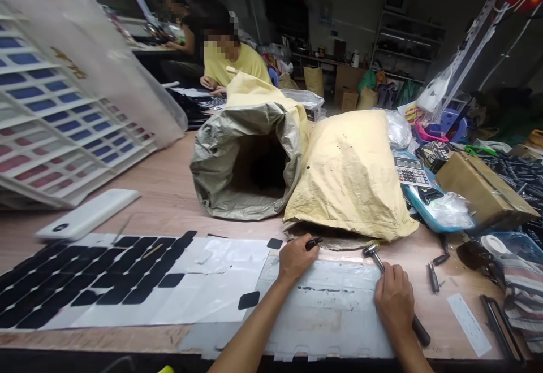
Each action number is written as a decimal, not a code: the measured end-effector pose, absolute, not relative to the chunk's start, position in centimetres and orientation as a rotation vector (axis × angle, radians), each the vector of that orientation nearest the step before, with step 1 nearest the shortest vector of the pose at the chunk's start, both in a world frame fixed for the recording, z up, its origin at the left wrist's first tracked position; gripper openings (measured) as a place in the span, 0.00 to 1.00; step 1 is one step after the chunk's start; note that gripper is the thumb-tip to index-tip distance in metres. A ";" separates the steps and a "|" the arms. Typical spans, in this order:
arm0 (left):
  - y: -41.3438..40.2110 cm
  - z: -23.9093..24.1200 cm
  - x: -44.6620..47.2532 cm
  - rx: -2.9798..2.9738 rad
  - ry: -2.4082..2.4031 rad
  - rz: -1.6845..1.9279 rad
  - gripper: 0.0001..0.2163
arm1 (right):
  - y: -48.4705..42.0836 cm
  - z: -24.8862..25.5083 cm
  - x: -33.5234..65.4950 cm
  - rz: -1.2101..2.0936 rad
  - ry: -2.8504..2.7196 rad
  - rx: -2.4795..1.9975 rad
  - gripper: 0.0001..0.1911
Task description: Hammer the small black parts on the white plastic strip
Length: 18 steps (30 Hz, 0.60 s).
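Note:
My right hand (395, 296) is wrapped round the handle of a small hammer (375, 257). Its metal head points away from me, close to the lower edge of a filled yellow sack (348, 172), and the dark grip sticks out below my hand. With closed fingers, my left hand (297, 257) holds a small black part (314, 243) in front of the same sack; its exact kind cannot be made out. Both forearms reach over a translucent plastic mat (326, 311). To the left, black rounded-square pieces (110, 268) lie in rows on a white sheet (212, 299).
An open sack (199, 164) lies with its mouth towards me. At left are a white crate (38, 118) and a white case (89, 212). A calculator (411, 172), a cardboard box (483, 189) and loose black parts crowd the right. A person in yellow (250, 62) sits beyond.

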<state>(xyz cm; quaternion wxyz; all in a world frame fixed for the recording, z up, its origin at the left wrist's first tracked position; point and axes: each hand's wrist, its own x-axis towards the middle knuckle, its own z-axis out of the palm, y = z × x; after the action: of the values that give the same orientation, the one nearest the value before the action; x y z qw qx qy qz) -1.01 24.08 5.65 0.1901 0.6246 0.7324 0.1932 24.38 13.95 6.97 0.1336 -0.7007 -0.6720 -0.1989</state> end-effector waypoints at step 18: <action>23.8 5.7 -1.2 1.687 2.064 0.588 0.06 | 14.1 6.5 24.5 -0.570 -1.953 -2.016 0.14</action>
<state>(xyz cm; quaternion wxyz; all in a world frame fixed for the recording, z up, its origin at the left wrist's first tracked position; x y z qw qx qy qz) -1.22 23.82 5.73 0.2044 0.6050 0.7401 0.2108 24.47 14.11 6.52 0.1383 -0.6972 -0.6752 -0.1972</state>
